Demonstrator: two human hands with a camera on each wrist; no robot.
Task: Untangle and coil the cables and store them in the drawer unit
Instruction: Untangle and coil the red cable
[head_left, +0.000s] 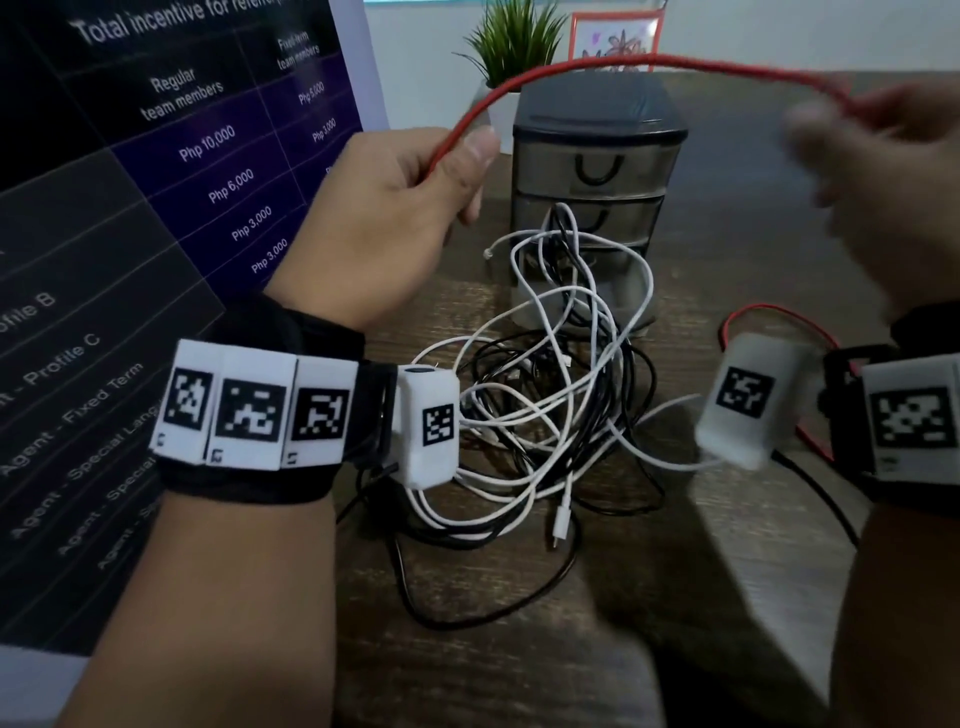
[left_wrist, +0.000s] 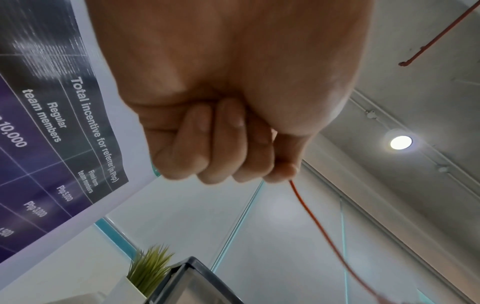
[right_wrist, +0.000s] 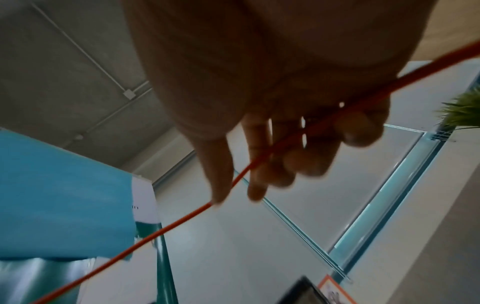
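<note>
Head view: the left hand (head_left: 384, 208) pinches a thin red braided cable (head_left: 623, 65) arching across to the blurred right hand (head_left: 878, 171); below both lies a tangle of white and black cables (head_left: 545, 395) before the smoky plastic drawer unit (head_left: 597, 156).

Left wrist view: fingers (left_wrist: 223, 139) curl shut around the cable.

Right wrist view: loosely spread fingers (right_wrist: 259, 164) touch the cable; I cannot tell whether they grip it.

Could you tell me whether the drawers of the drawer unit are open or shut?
Shut: the drawer unit's visible drawer fronts sit flush; white cables hide the lowest.

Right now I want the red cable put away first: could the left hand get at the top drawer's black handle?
Probably not yet: the left hand grips the red braided cable. The black handle itself faces it unobstructed, the cable tangle lying lower.
</note>
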